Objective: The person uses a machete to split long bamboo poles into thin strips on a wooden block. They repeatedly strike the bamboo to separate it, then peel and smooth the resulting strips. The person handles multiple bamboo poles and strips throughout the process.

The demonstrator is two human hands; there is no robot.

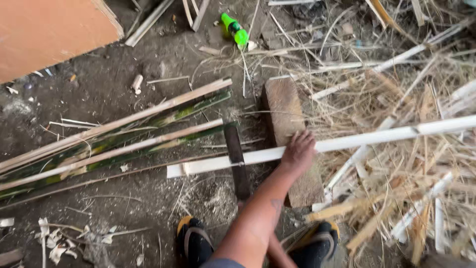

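The dirt floor (124, 99) is littered with shavings, and a heap of dry bamboo scraps (396, 198) fills the side from one to five o'clock. Split green bamboo strips (114, 144) lie toward nine o'clock, running up to the right. A wooden block (285, 109) stands at centre. Across it lies the pale bamboo strip (347, 143), its long axis running from eight o'clock to three o'clock. My left hand (298, 151) presses down on it, grip closed over the strip at the block's edge. The dark blade (237, 159) crosses the strip just beside that hand, toward nine o'clock. My right hand is hidden under my arm, so its grip I cannot tell. A green bottle (234, 28) lies at twelve o'clock.
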